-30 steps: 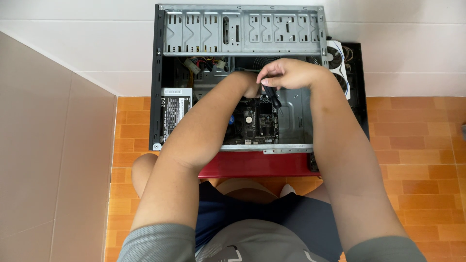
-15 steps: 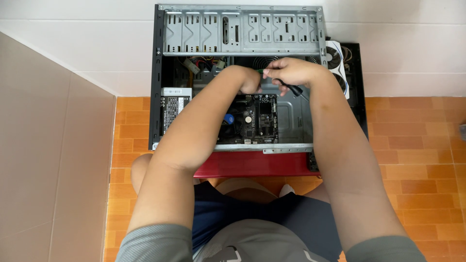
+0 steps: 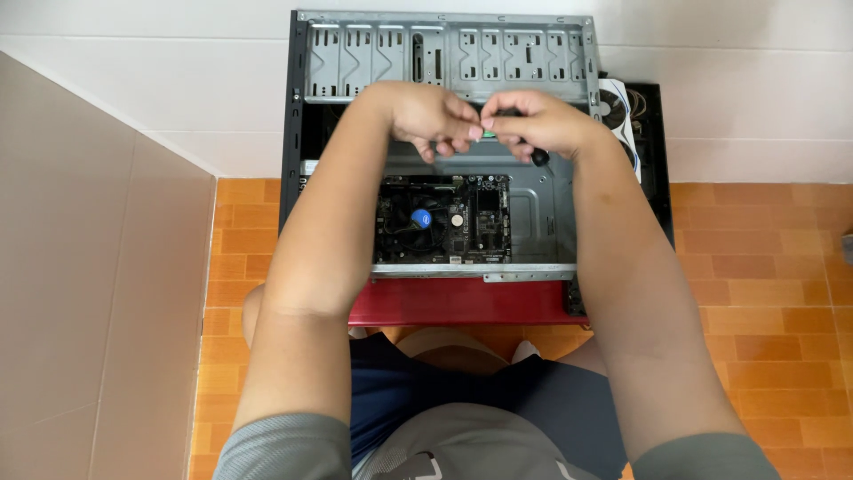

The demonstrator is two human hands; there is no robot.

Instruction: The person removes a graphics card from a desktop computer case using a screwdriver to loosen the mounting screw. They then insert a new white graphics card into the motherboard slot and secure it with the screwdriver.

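An open grey computer case (image 3: pixel 444 44) lies on its side in front of me, with a dark motherboard (image 3: pixel 444 218) and its blue-centred cooler fan (image 3: pixel 420 218) showing inside. Both hands hover above the case's upper middle, fingertips meeting. My right hand (image 3: pixel 533 120) is closed around a screwdriver whose black handle end (image 3: pixel 539 158) sticks out below the palm. My left hand (image 3: pixel 431 116) pinches at the screwdriver's tip, where a bit of green shows. What sits between those fingertips is too small to make out.
The case rests on a red stand (image 3: pixel 462 302) over orange floor tiles (image 3: pixel 764 267). A white fan part (image 3: pixel 617 107) and a black panel (image 3: pixel 653 151) stand by the case's right side. A white wall rises behind, and a beige panel (image 3: pixel 89 267) is at the left.
Both hands have lifted out of the case's lower area to above its upper middle. The motherboard, covered before, is now in plain view. The left fingers have come to the screwdriver's tip.
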